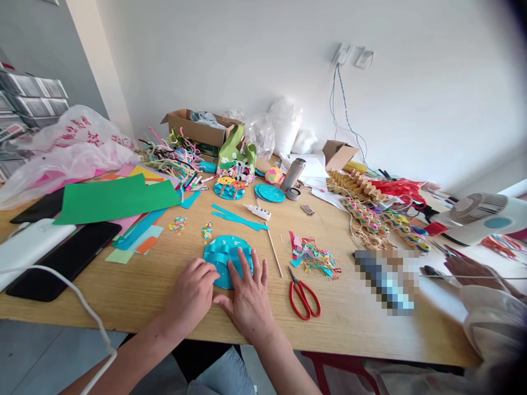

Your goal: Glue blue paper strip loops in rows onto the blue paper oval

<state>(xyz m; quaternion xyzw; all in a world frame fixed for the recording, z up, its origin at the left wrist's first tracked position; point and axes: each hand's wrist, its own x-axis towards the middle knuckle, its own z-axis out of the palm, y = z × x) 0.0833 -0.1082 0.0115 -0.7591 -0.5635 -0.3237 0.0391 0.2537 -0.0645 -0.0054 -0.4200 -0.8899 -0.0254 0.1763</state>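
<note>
A round teal paper disc [224,254] with raised wavy strips lies on the wooden table [164,280] just in front of me. My right hand [247,296] lies flat on the disc's near right part, fingers spread. My left hand [193,293] rests at the disc's near left edge with the fingers curled down onto the paper. Neither hand lifts anything off the table.
Red-handled scissors [303,296] and a thin wooden stick [274,252] lie right of the disc. A glue bottle [257,210], teal strips [236,218], green paper [115,198], a black tablet [61,263] and paper scraps [315,257] surround it. Another person's hand [469,269] works at the right.
</note>
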